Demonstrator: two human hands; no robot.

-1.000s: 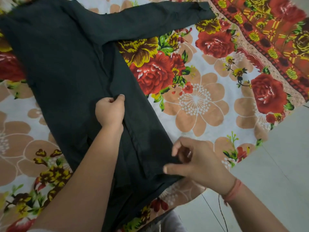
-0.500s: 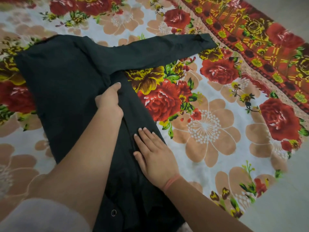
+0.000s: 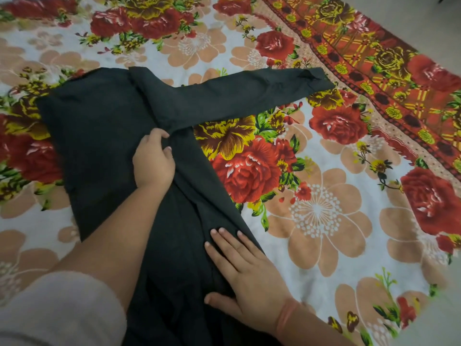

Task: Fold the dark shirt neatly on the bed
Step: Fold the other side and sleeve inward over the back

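Hands work a dark shirt (image 3: 99, 151) laid out on a floral-sheeted bed (image 3: 329, 245). The left hand (image 3: 153, 159), arm reaching forward, pinches a bunch of cloth where the outstretched sleeve (image 3: 249, 96) joins the shirt's body. The right hand (image 3: 245, 270) lies flat, fingers spread, pressing the shirt's near right edge.

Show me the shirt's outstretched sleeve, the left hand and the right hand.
sleeve (image 3: 249, 94), head view, midway along the outstretched sleeve.
left hand (image 3: 152, 161), head view, back of the hand gripping the dark shirt (image 3: 99, 126).
right hand (image 3: 249, 273), head view, back of the hand pressed flat on the shirt.
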